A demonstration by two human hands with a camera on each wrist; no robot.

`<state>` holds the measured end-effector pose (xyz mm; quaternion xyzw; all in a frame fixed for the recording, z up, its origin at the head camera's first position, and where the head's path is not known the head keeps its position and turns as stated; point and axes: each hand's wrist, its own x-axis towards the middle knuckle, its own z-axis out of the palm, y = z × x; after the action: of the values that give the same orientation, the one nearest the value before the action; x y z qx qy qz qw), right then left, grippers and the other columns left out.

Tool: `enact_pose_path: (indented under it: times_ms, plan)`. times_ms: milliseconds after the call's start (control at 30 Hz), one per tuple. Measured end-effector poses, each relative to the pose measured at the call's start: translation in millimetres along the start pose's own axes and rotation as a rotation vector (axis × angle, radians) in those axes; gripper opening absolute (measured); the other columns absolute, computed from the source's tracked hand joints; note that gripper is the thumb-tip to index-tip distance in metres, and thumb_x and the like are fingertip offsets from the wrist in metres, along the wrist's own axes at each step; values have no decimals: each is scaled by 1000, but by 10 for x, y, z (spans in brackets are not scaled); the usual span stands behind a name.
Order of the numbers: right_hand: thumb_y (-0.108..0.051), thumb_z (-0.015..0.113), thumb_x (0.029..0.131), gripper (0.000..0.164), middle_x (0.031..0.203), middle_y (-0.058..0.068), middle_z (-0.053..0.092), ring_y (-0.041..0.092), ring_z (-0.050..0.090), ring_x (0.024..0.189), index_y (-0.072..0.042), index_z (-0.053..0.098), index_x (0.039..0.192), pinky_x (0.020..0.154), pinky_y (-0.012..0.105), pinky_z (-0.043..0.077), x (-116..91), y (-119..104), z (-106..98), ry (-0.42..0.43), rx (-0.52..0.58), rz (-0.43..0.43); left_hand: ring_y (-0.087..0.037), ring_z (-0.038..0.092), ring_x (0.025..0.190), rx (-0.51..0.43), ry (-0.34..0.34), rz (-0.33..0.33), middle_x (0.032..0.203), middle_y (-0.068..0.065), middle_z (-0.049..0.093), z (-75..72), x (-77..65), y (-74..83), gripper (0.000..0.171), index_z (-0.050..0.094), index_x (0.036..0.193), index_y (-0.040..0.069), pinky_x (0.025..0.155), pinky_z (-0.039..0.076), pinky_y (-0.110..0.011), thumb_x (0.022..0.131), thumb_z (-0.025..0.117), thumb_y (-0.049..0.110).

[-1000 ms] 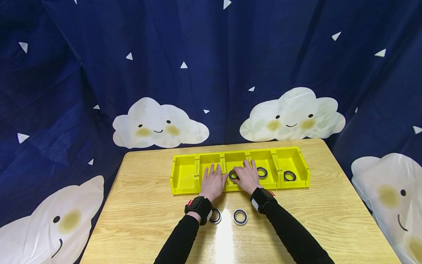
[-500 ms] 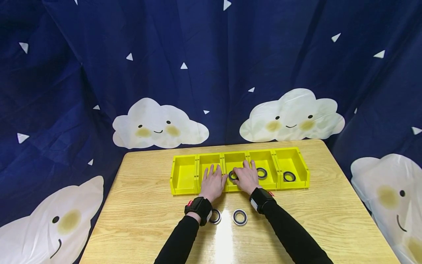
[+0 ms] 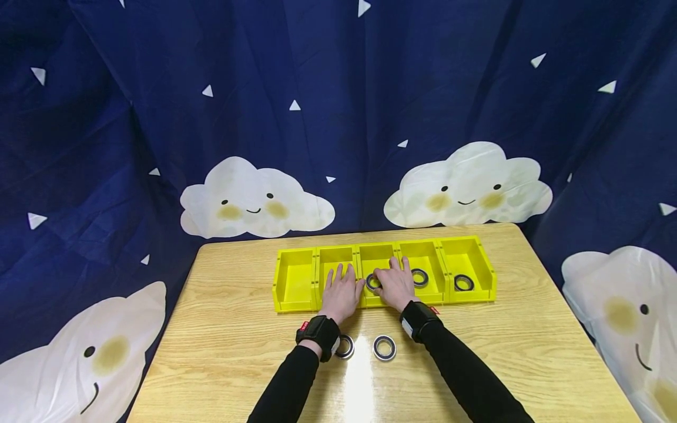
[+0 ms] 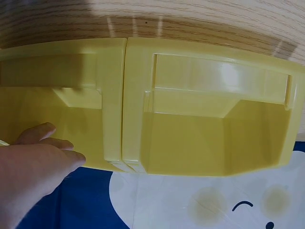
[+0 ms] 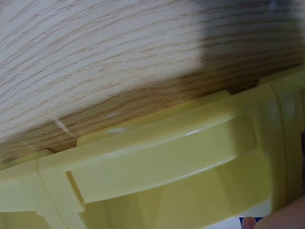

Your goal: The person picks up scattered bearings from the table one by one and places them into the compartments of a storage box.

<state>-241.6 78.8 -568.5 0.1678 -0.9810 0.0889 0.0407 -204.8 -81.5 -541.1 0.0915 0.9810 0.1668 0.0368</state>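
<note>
A row of several joined yellow bins (image 3: pixel 296 308) stands toward the back of the table. My left hand (image 3: pixel 341 294) rests over the second bin from the left, fingers extended and holding nothing; the left wrist view shows its fingers (image 4: pixel 62 143) reaching into a bin. At the middle bin, my right hand (image 3: pixel 398 286) pinches the right edge of a dark-sealed ball bearing (image 3: pixel 368 284) with thumb and index finger, the other fingers stretched forward. Only a sliver of the right hand (image 5: pixel 283 219) appears in the right wrist view.
One bearing (image 3: pixel 421 285) lies in the fourth bin and another bearing (image 3: pixel 471 284) in the fifth. On the wooden table (image 3: pixel 222 352), a bearing (image 3: pixel 351 348) lies partly behind the left wristband, with a second bearing (image 3: pixel 384 358) to its right. A blue cloud-print curtain (image 3: pixel 359 117) hangs behind.
</note>
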Motion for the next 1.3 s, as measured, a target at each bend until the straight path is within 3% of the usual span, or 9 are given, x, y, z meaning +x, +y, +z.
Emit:
enact_pose_path:
  times_ms: [200, 333, 500, 667, 900, 1000, 1167, 1300]
  plan:
    - [-30, 86, 77, 30, 92, 5, 78, 35, 51, 115, -13, 77, 100, 116, 67, 25, -36, 19, -10, 19, 10, -14, -32, 33, 153, 0, -4, 2, 149, -11, 56, -9, -20, 27, 59, 39, 152, -1, 128, 19, -51, 108, 37, 39]
    - [-29, 86, 78, 30, 104, 5, 78, 37, 51, 127, -14, 76, 101, 116, 69, 24, -66, 50, -29, 46, 57, -33, -32, 32, 153, 3, -11, -1, 149, -11, 56, 3, -16, 34, 59, 38, 152, -1, 128, 18, -52, 108, 37, 39]
    - [-21, 83, 82, 25, 135, 13, 67, 38, 46, 137, -12, 75, 105, 115, 67, 28, -112, 146, -45, 127, 205, -54, -31, 30, 154, 12, -15, -9, 150, -9, 55, 38, -4, 24, 59, 37, 153, 1, 128, 17, -53, 109, 37, 39]
    - [-15, 78, 86, 28, 148, 21, 54, 42, 44, 139, -6, 72, 112, 113, 62, 39, -220, 292, -82, 222, 347, -50, -31, 30, 154, 1, 2, 5, 154, -10, 50, 51, -36, -3, 60, 35, 154, 1, 128, 16, -53, 109, 35, 39]
    - [-18, 72, 89, 44, 154, 25, 43, 45, 40, 140, 0, 61, 129, 115, 62, 37, -421, 487, -148, 237, 478, 6, -33, 28, 154, -4, 98, 113, 161, -16, 39, 84, -186, -106, 62, 31, 156, -2, 127, 21, -53, 108, 38, 37]
    - [-23, 71, 89, 48, 152, 27, 46, 45, 39, 140, 0, 60, 130, 117, 62, 33, -472, 545, -147, 256, 452, 12, -34, 31, 153, -23, 149, 181, 161, -18, 38, 101, -253, -183, 61, 34, 155, -1, 127, 23, -52, 106, 43, 35]
    - [-34, 71, 88, 53, 148, 27, 50, 47, 34, 143, -1, 61, 127, 122, 67, 14, -533, 647, -171, 295, 361, 43, -34, 41, 146, -35, 207, 300, 154, -18, 45, 124, -379, -309, 54, 43, 150, 3, 125, 28, -49, 104, 49, 33]
    - [-42, 69, 89, 57, 152, 27, 45, 48, 26, 147, -2, 60, 130, 124, 67, 5, -583, 745, -227, 257, 327, 111, -31, 45, 141, -44, 210, 331, 150, -14, 50, 145, -498, -407, 53, 47, 148, 7, 122, 33, -47, 103, 54, 34]
